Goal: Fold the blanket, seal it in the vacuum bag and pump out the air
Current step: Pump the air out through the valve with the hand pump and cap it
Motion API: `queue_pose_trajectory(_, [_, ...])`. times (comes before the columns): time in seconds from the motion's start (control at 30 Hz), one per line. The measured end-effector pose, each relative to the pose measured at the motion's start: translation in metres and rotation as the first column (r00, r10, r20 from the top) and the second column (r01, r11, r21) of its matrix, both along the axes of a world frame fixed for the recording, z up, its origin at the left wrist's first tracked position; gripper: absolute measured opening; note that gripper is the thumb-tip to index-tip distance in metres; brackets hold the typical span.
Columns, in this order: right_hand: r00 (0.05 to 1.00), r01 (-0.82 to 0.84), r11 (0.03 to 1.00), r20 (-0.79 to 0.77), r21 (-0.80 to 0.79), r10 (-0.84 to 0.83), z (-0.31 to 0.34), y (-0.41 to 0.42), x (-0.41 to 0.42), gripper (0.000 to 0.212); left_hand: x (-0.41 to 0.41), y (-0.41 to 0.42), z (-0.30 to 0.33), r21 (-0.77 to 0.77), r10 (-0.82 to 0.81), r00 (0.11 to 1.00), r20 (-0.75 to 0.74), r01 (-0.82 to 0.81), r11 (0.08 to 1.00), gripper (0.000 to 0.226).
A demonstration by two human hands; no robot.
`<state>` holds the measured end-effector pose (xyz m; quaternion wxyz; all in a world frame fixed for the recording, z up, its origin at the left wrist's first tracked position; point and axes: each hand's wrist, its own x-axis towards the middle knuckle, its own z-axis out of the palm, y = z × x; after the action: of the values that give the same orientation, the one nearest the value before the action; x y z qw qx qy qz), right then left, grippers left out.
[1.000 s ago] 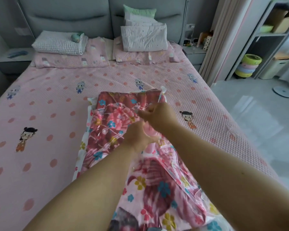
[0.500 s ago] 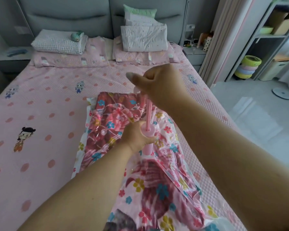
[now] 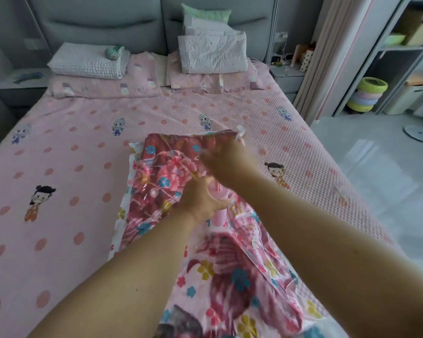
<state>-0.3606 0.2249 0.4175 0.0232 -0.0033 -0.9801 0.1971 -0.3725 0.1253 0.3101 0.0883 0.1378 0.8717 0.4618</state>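
On the pink bed (image 3: 83, 167), pillows (image 3: 88, 61) at the headboard, the bagged blanket (image 3: 161, 181) lies; my left hand (image 3: 200, 201) grips the pink pump (image 3: 217, 215), my blurred right hand (image 3: 227, 162) its top.

Home bedroom — a bed (image 3: 88, 147) with pink cartoon-print cover, grey padded headboard (image 3: 100, 23), stacked pillows (image 3: 211, 53) at its head edge. Nightstands (image 3: 18, 85) flank both head corners; curtain (image 3: 327, 57), shelving unit (image 3: 401, 47) and stacked colourful cushions (image 3: 366, 95) on the glossy floor (image 3: 376, 172) beside the right edge.
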Motion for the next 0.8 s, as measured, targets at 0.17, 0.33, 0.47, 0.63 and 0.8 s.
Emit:
queue_pose_trajectory(0.17, [0.984, 0.1, 0.955, -0.115, -0.278, -0.137, 0.02, 0.003, -0.003, 0.043, -0.001, 0.0, 0.0, 0.017, -0.005, 1.0, 0.003, 0.005, 1.0, 0.038])
queue_pose_trajectory(0.33, [0.965, 0.035, 0.945, -0.233, -0.325, -0.116, 0.03, -0.001, -0.005, 0.049, -0.002, 0.0, 0.001, 0.015, 0.002, 1.0, 0.008, -0.002, 1.0, 0.035])
queue_pose_trajectory(0.47, [0.973, 0.175, 0.965, 0.184, -0.195, -0.14, -0.009, -0.005, 0.016, 0.041, 0.002, -0.001, -0.002, -0.035, -0.03, 0.998, -0.064, 0.028, 0.999, 0.038])
queue_pose_trajectory(0.63, [0.91, -0.092, 0.9, -0.402, -0.425, -0.096, 0.052, -0.007, -0.007, 0.049, -0.001, -0.003, 0.001, 0.049, -0.001, 1.0, 0.019, 0.0, 0.999, 0.037])
queue_pose_trajectory(0.8, [0.975, 0.181, 0.967, 0.159, -0.178, -0.153, -0.017, -0.009, 0.017, 0.041, 0.002, -0.004, -0.003, -0.032, -0.039, 0.999, -0.012, 0.038, 0.999, 0.029])
